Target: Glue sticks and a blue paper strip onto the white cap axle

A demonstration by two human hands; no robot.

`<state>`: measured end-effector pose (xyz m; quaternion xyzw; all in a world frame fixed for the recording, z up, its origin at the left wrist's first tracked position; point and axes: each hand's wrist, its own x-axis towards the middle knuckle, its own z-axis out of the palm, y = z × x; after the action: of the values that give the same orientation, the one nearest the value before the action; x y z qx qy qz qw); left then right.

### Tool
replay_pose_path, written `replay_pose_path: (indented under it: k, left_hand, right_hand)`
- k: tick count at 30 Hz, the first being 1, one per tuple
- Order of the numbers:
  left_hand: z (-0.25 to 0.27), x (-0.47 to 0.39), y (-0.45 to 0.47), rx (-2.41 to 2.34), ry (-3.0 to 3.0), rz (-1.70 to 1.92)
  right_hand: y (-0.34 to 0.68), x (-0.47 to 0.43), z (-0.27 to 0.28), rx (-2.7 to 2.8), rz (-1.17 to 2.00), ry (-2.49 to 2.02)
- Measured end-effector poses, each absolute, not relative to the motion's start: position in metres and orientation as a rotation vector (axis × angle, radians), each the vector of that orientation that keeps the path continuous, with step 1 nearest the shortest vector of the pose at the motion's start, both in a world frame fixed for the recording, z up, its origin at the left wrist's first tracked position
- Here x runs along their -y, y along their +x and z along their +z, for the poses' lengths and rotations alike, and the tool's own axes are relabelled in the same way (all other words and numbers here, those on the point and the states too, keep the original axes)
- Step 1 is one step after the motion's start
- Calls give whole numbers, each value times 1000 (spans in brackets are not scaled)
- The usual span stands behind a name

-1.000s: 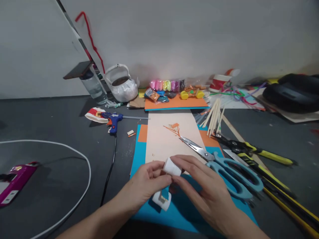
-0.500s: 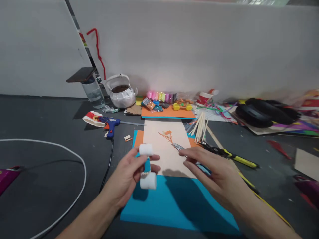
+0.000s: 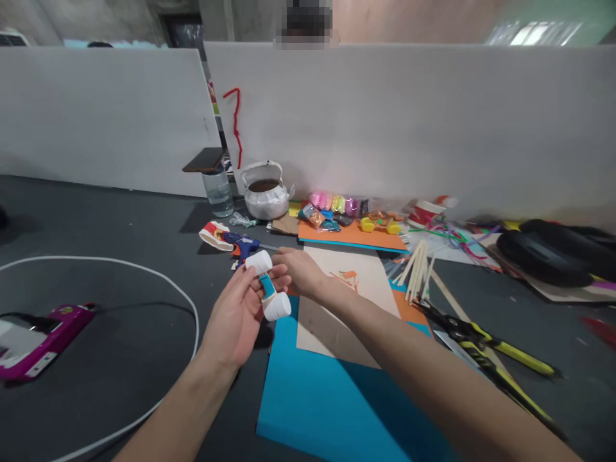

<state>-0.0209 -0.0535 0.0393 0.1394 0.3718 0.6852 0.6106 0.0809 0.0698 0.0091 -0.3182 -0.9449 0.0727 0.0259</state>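
Observation:
My left hand [image 3: 240, 308] holds a small piece made of two white bottle caps [image 3: 278, 307] joined by a blue strip [image 3: 267, 286]. The thumb presses on it and the other fingers lie behind, partly spread. My right hand [image 3: 301, 269] reaches across to the left, over the cream sheet [image 3: 346, 327], beside the blue hot glue gun [image 3: 245, 247]. Its fingers are mostly hidden, and I cannot tell whether they touch the gun. Small orange scraps [image 3: 350, 277] lie on the sheet behind my right forearm.
Yellow-black pliers [image 3: 474, 337] and wooden sticks [image 3: 418, 269] lie at right. A metal kettle [image 3: 267, 200], a water jar [image 3: 219, 192] and clay packs [image 3: 337, 204] stand at the back. A white cable [image 3: 187, 298] and a magenta power strip [image 3: 58, 340] are at left.
My right hand has left its place over the cream sheet, where it held a metal-tipped tool, and swung left towards the glue gun. The capped piece has tilted in my left hand. The view has shifted left.

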Motion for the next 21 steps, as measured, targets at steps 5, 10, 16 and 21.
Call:
replay_pose_path:
  k: [5, 10, 16, 21]
  left_hand:
    - [40, 54, -24, -868, 351, 1593]
    - [40, 53, -30, -914, 388, 1647]
    - [37, 54, -36, -949, 408, 1749]
    - [34, 54, -32, -974, 414, 1686]
  right_hand:
    - [68, -80, 3, 3066, 196, -902]
    - [68, -79, -2, 3045, 194, -910]
    - [71, -74, 0, 2915, 249, -973]
    - [99, -62, 16, 2719, 338, -1128]
